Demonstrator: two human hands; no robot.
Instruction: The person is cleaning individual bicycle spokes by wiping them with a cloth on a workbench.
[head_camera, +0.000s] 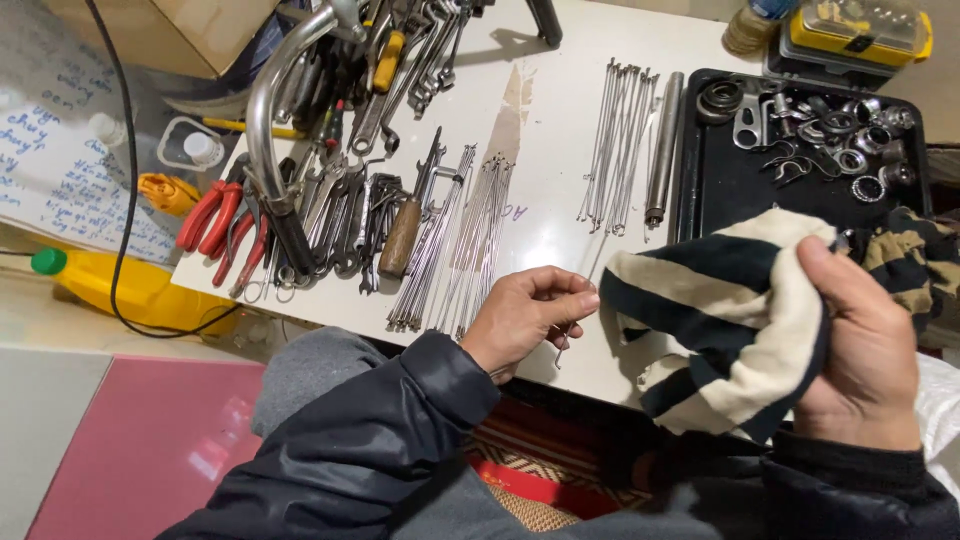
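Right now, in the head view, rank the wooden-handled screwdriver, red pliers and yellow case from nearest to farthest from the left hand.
From the left hand:
1. Wooden-handled screwdriver, just up-left among the tools.
2. Red pliers, far left at the table edge.
3. Yellow case, top right corner behind the black tray.

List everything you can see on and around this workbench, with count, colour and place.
spokes: three bundles, silver, middle of the white board
single spoke: one, silver, pinched in left hand
striped cloth: one, black and cream, in right hand
black tray: one, right, holding metal rings
wrenches: many, steel, left
pliers: red-handled, far left
yellow bottle: one, on its side, left edge
left hand: on the spoke
right hand: gripping the cloth
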